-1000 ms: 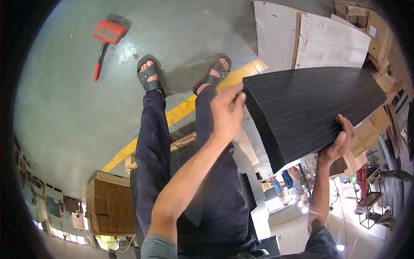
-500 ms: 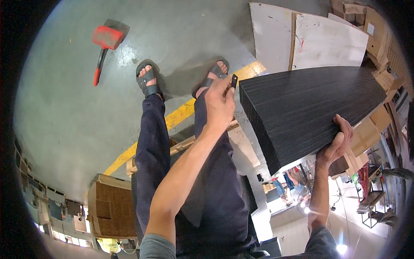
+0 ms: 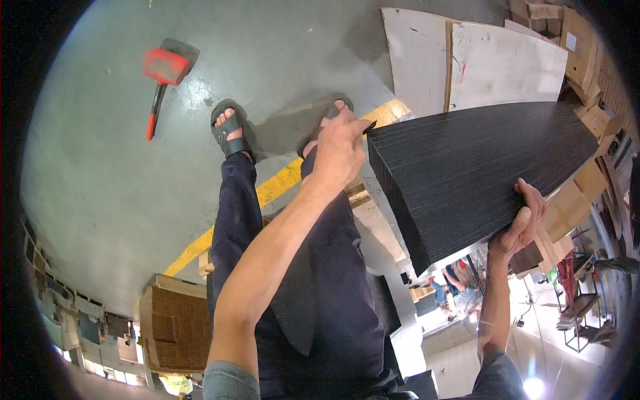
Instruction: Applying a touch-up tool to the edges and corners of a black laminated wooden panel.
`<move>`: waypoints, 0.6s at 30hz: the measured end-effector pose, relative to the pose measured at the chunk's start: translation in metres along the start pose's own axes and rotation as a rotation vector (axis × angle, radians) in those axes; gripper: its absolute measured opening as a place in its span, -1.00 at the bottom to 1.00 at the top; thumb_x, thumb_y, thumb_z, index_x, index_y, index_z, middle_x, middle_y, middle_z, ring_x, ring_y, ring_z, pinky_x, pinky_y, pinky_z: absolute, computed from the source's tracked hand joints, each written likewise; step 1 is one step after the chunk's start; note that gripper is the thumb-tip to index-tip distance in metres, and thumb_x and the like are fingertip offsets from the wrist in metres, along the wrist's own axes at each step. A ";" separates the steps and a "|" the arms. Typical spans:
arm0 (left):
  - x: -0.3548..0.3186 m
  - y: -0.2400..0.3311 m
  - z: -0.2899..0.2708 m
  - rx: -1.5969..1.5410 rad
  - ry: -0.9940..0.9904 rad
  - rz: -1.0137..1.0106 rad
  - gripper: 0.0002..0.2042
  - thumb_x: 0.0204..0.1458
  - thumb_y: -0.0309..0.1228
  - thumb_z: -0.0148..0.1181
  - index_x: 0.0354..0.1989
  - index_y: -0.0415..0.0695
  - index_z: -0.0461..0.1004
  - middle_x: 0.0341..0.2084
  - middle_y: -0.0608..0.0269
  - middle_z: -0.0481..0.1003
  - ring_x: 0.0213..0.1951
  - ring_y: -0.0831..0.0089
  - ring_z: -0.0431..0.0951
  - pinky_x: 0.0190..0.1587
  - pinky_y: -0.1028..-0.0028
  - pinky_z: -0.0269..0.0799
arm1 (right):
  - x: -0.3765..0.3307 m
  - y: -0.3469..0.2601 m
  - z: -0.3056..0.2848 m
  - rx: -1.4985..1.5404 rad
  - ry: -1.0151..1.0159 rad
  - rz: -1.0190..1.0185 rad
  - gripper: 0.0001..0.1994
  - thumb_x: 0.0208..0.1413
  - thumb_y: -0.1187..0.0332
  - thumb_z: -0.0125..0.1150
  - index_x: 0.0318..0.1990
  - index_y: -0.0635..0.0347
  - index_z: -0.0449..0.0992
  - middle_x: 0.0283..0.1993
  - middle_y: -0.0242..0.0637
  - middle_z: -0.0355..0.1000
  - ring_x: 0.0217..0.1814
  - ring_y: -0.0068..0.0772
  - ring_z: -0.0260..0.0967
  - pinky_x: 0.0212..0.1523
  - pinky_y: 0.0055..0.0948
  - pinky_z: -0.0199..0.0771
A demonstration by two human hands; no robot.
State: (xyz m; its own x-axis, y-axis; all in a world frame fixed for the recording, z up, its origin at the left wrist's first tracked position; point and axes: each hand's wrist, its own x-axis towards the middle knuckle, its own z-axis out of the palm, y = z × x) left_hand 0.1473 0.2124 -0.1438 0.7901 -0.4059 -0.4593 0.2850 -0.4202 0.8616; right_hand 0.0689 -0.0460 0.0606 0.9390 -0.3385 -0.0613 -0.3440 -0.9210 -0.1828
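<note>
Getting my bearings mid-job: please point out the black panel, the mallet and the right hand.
Black panel (image 3: 473, 173): head view, middle of its broad face.
Mallet (image 3: 167, 67): head view, on its red head.
Right hand (image 3: 513, 233): head view, by the thumb's base.

Left of the black panel (image 3: 470, 180), the left hand (image 3: 340, 148) blocks; farther left, floor (image 3: 113, 193) gives passage; beyond the panel, white boards (image 3: 507, 63) obstruct; right, cartons (image 3: 568, 207).

1. Small dark piece (image 3: 371, 125), one o'clock: mostly covered by left hand (image 3: 339, 152) (kind cannot be told).
2. Black board (image 3: 480, 173), three o'clock: underside hidden.
3. Yellow garment (image 3: 176, 385), seven o'clock: cut by lower edge.
4. Red-and-blue shapes (image 3: 457, 277), four o'clock: blurred, too small to identify.
</note>
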 end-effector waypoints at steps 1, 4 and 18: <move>0.003 0.000 -0.002 0.045 -0.059 0.066 -0.70 -0.06 -0.71 0.10 -0.13 -0.27 0.61 -0.29 -0.07 0.51 -0.17 0.01 0.56 -0.07 0.25 0.46 | 0.004 -0.001 0.006 0.007 0.007 0.002 -0.48 0.41 0.12 -0.31 -0.03 0.31 0.59 -0.05 -0.14 0.53 0.07 -0.15 0.36 0.23 -0.15 0.14; -0.008 0.027 -0.004 -0.010 -0.169 0.124 -0.69 -0.08 -0.71 0.11 -0.14 -0.26 0.61 -0.27 -0.06 0.52 -0.15 -0.03 0.56 -0.08 0.20 0.46 | 0.005 0.001 -0.004 -0.022 0.011 0.004 -0.48 0.41 0.13 -0.31 -0.03 0.31 0.59 -0.08 -0.15 0.54 0.07 -0.16 0.35 0.21 -0.18 0.14; -0.025 0.040 -0.011 -0.212 -0.038 -0.070 -0.75 -0.06 -0.67 0.18 -0.16 -0.30 0.57 -0.25 0.00 0.56 -0.22 0.15 0.59 -0.08 0.34 0.48 | 0.007 0.000 -0.007 -0.031 0.001 0.008 -0.50 0.39 0.18 -0.33 -0.02 0.33 0.58 -0.09 -0.13 0.54 0.06 -0.15 0.36 0.24 -0.14 0.12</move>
State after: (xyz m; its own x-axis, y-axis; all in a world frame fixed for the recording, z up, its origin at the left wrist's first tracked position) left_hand 0.1450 0.2146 -0.0956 0.7447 -0.4136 -0.5238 0.4489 -0.2703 0.8517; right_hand 0.0757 -0.0502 0.0669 0.9360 -0.3465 -0.0616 -0.3519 -0.9236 -0.1521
